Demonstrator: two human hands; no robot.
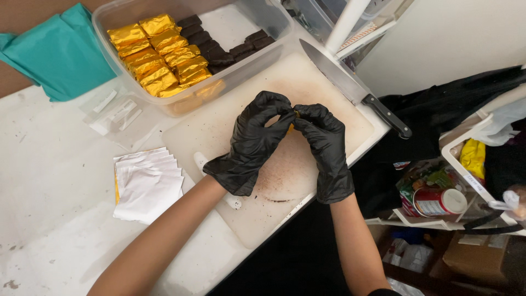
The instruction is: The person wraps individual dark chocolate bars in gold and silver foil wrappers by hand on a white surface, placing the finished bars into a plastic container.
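Observation:
Both my hands wear black gloves and meet over a white cutting board. My left hand and my right hand pinch a small gold-foil piece between their fingertips; most of it is hidden by the fingers. Behind the board stands a clear plastic tub holding several gold-wrapped bars on its left and bare dark brown bars on its right. A stack of white-backed foil sheets lies left of the board.
A large knife with a black handle rests along the board's far right edge. Teal cloth lies at the back left, small clear bags beside it. Right of the table, a white rack holds cans and packets.

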